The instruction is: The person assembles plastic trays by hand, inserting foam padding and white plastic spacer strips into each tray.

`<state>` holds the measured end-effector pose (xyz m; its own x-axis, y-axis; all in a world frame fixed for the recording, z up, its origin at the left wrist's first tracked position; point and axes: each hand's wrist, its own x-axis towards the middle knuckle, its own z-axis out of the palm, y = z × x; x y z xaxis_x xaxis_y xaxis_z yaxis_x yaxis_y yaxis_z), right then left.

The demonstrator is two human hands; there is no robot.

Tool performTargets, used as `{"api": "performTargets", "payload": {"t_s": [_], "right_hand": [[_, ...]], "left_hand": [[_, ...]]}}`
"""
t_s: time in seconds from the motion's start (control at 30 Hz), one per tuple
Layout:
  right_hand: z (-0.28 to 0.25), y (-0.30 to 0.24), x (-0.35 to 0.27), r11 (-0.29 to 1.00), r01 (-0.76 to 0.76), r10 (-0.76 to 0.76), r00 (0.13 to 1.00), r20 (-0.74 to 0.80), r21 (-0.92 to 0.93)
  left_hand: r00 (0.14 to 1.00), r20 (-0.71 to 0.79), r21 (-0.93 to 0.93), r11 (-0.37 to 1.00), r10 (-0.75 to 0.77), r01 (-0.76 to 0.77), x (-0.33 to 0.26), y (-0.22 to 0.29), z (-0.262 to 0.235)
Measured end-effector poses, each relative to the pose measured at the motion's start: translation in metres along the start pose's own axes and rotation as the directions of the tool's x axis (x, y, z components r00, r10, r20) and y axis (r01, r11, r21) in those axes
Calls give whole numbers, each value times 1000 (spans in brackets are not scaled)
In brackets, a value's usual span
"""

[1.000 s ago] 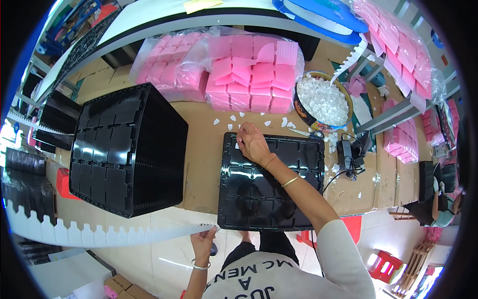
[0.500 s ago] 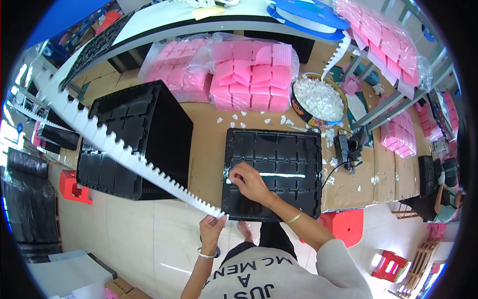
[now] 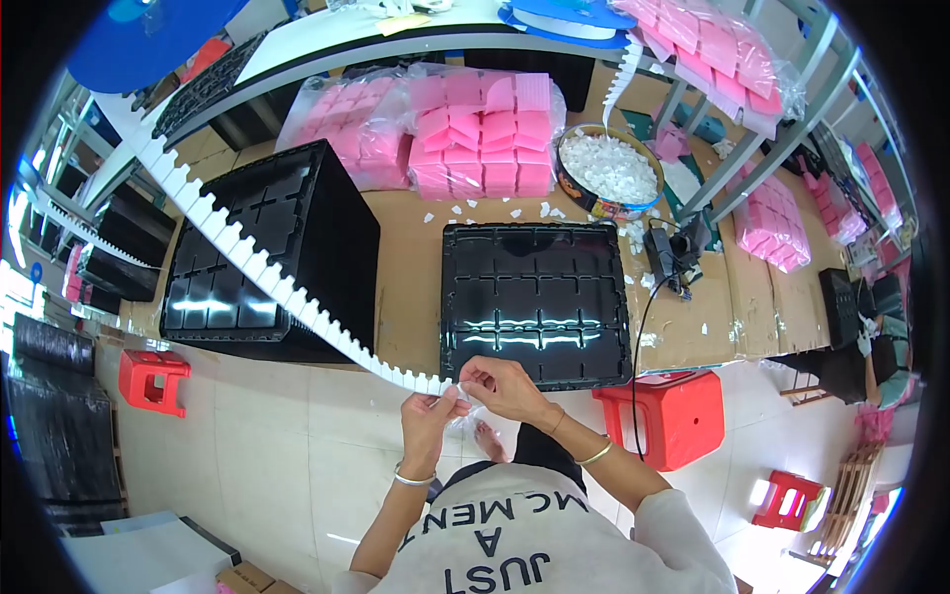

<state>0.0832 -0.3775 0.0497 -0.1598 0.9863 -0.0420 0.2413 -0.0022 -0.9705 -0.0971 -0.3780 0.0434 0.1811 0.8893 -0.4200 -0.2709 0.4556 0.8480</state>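
Observation:
A long white strip with evenly notched tabs [image 3: 267, 277], which looks like a label strip, runs down from the upper left to my hands. My left hand [image 3: 427, 426] pinches it near its lower end. The fingertips of my right hand [image 3: 510, 393] are pinched together at that same end; the small piece between them is partly hidden. Just beyond both hands lies a black plastic tray [image 3: 534, 287] with moulded compartments, flat on the cardboard-covered table [image 3: 408, 257]. To its left stands a tall stack of similar black trays [image 3: 341, 247].
Pink blocks in clear bags [image 3: 480, 148] sit at the back. A round tub of white scraps [image 3: 609, 168] stands right of them, loose scraps around it. A black cable [image 3: 643, 337] hangs over the table edge by a red stool [image 3: 683, 421]. A blue reel [image 3: 148, 35] is upper left.
My right hand has moved from above the black tray back toward me, to the strip's end beside my left hand. My left hand still holds the strip.

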Motion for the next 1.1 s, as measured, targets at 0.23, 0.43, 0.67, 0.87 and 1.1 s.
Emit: {"api": "performTargets", "payload": {"t_s": [0.23, 0.43, 0.67, 0.87, 1.1], "right_hand": [[5, -9, -3, 979, 125, -128, 992, -8, -162], [-16, 35, 34, 885, 68, -25, 995, 99, -460], [1, 66, 54, 787, 141, -54, 985, 161, -600], [7, 74, 50, 738, 181, -119, 983, 139, -650], [19, 81, 49, 665, 220, -227, 970, 88, -714]], "left_hand": [[999, -35, 57, 998, -19, 21, -3, 0, -15], [905, -187, 549, 805, 382, -226, 3, -69, -80], [918, -236, 585, 801, 317, -126, -17, -125, -108], [951, -195, 505, 855, 241, -113, -8, -116, -90], [982, -160, 172, 983, 98, -70, 9, -82, -58]]}}
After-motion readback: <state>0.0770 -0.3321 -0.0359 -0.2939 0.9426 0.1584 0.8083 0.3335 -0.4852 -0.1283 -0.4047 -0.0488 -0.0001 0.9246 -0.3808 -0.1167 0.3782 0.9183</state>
